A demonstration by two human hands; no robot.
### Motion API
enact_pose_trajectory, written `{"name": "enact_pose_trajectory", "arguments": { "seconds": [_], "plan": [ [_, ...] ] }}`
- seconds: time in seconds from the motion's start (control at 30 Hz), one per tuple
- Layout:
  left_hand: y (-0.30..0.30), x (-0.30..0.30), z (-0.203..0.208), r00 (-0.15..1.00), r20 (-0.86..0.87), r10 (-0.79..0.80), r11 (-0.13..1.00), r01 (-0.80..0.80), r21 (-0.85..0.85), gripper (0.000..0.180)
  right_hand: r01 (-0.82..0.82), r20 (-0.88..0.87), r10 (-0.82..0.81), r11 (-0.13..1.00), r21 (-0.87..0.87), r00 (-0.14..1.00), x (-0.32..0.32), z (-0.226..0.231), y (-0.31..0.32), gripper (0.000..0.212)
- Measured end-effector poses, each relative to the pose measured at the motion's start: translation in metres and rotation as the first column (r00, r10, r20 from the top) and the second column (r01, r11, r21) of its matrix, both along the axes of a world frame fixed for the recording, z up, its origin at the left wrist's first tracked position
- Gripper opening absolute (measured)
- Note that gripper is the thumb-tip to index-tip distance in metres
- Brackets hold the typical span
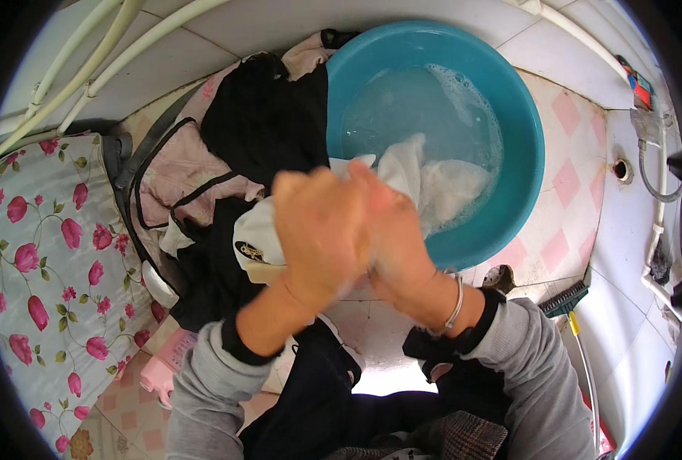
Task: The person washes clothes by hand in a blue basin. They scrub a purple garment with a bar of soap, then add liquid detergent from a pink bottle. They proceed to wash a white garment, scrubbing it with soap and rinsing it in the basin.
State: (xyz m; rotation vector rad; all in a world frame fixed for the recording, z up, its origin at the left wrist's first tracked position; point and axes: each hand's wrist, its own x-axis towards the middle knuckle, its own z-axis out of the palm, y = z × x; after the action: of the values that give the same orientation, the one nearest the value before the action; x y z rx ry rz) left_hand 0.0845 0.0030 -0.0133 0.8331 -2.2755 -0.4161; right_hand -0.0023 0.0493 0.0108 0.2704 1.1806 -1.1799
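Note:
Both my hands are closed and pressed together at the near rim of a teal basin (526, 176). My left hand (318, 222) and my right hand (393, 234) grip a white garment (402, 170) between them; motion blurs the fingers somewhat. One end of the garment trails into the cloudy, sudsy water (394, 107). Left of my left hand, a bunched white part bears a dark oval patch (249, 251) with a gold emblem. Under it shows a cream-coloured edge (266, 273), whose kind I cannot make out. A silver bangle (456, 303) circles my right wrist.
Black clothing (260, 115) and a pink, black-edged garment (187, 172) are heaped left of the basin. A flower-patterned cover (65, 268) fills the left side, near a pink bottle (166, 364). A brush (563, 299) and a floor drain (499, 277) are at right; pipes (149, 34) run along the wall.

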Motion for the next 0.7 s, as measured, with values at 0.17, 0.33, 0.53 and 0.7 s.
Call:
{"name": "enact_pose_trajectory", "arguments": {
  "seconds": [0.17, 0.33, 0.53, 0.7],
  "plan": [
    [-0.023, 0.003, -0.012, 0.989, 0.107, 0.099, 0.995, -0.098, -0.018, 0.031, -0.033, -0.155, 0.031, 0.999, -0.007, 0.987, 0.006, 0.004, 0.003, 0.036],
    [0.009, -0.005, -0.001, 0.999, -0.036, -0.034, 0.999, 0.033, -0.031, 0.034, -0.148, -0.260, 0.090, 0.965, -0.216, 0.961, -0.011, -0.024, 0.006, 0.036],
    [0.013, -0.011, 0.004, 1.000, -0.028, -0.010, 1.000, 0.010, 0.029, 0.032, 0.018, 0.135, 0.010, 0.978, -0.209, 0.991, -0.014, -0.021, 0.004, 0.039],
    [-0.009, -0.005, -0.011, 0.998, 0.042, 0.053, 0.997, -0.055, 0.060, 0.027, 0.000, -0.073, 0.000, 1.000, -0.003, 0.997, 0.007, -0.005, 0.013, 0.038]
  ]
}}
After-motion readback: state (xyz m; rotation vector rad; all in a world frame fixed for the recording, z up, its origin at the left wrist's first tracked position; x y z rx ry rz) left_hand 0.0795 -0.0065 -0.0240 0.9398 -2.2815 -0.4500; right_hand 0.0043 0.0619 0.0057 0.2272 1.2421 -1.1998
